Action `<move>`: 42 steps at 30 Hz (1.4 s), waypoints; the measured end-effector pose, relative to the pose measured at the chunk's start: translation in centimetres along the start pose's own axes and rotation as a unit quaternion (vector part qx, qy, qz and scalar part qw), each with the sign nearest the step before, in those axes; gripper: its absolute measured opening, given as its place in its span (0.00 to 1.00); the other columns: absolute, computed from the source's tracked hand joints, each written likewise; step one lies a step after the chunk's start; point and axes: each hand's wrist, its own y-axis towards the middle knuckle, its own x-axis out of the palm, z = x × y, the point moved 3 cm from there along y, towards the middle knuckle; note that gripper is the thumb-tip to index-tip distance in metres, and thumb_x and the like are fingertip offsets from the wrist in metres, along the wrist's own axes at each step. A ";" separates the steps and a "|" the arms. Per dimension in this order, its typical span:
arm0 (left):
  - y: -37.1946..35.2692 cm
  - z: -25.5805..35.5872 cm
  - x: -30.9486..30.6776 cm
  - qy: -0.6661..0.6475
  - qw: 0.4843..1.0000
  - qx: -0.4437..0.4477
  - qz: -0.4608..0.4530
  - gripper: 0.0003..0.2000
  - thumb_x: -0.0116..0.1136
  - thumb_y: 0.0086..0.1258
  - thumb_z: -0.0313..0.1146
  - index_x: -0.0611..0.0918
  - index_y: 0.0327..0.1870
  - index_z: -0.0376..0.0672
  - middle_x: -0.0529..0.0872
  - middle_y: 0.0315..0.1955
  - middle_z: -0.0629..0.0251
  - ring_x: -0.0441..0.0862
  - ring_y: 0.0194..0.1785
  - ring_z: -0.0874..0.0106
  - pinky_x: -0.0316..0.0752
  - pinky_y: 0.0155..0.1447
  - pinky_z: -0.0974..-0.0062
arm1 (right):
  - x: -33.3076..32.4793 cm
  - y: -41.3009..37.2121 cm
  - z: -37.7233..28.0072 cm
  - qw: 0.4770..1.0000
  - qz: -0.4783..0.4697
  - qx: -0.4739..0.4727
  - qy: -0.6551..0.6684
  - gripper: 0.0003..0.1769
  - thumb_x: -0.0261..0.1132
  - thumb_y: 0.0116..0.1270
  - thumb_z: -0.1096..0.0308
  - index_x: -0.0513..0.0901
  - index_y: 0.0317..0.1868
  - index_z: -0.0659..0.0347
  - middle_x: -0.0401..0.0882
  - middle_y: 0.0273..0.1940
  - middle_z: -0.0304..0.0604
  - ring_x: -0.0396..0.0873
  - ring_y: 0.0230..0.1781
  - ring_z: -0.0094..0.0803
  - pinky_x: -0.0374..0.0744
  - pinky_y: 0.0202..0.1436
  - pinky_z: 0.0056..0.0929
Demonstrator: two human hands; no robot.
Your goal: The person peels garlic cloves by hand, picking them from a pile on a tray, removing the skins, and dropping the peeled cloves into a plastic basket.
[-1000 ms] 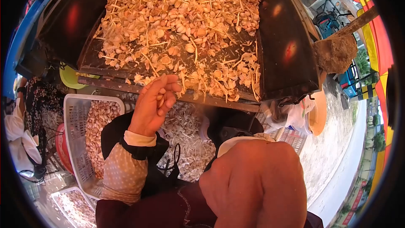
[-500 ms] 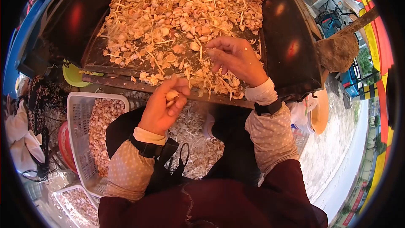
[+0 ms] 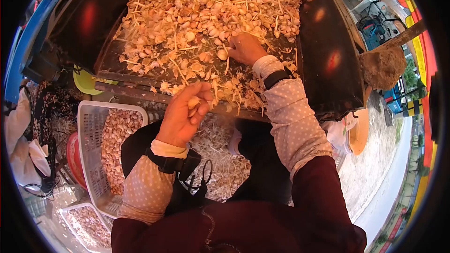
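A heap of garlic cloves, skins and dry stems (image 3: 211, 9) covers the dark tray (image 3: 157, 63). My left hand (image 3: 185, 112) is palm up over the tray's near edge, its fingers curled round a garlic clove (image 3: 193, 102). Farther forward, my right hand (image 3: 246, 48) reaches into the near part of the heap, back of the hand up. Its fingertips are bent down beside a pale round garlic piece (image 3: 222, 55), and what they pinch, if anything, is hidden.
A white basket (image 3: 89, 145) of cloves stands left of my legs, with a smaller white basket (image 3: 70, 211) below it. A green bowl (image 3: 84, 82) and a red basin (image 3: 75, 159) are at the left. Skins lie between my legs.
My right hand has moved forward and slightly left, from above the loose skins down to the heap, and its fingers have closed. My left hand still holds its clove. The view has shifted slightly.
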 end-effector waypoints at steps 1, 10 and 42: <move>0.0 0.0 0.0 0.000 1.000 0.000 0.000 0.12 0.53 0.77 0.35 0.79 0.48 0.33 0.82 0.32 0.61 0.73 0.23 0.79 0.61 0.17 0.86 | -0.2 -0.2 0.0 1.000 0.000 0.000 0.000 0.10 0.69 0.57 0.62 0.86 0.34 0.60 0.83 0.31 0.52 0.83 0.37 0.50 0.81 0.43 0.43; 0.7 -0.2 1.5 -0.006 0.999 0.014 0.045 0.14 0.56 0.74 0.36 0.80 0.50 0.33 0.82 0.33 0.63 0.77 0.31 0.77 0.65 0.26 0.85 | -4.9 -5.3 -2.9 0.876 -0.012 0.073 0.477 0.09 0.66 0.65 0.68 0.81 0.37 0.67 0.82 0.24 0.42 0.83 0.21 0.25 0.76 0.21 0.23; -9.7 4.4 11.2 0.136 0.904 -0.018 -0.404 0.12 0.64 0.62 0.22 0.81 0.44 0.22 0.86 0.38 0.41 0.82 0.21 0.71 0.78 0.23 0.81 | -3.3 -5.6 2.2 0.968 0.000 0.127 0.217 0.18 0.62 0.62 0.74 0.81 0.53 0.68 0.86 0.29 0.49 0.84 0.19 0.32 0.80 0.27 0.30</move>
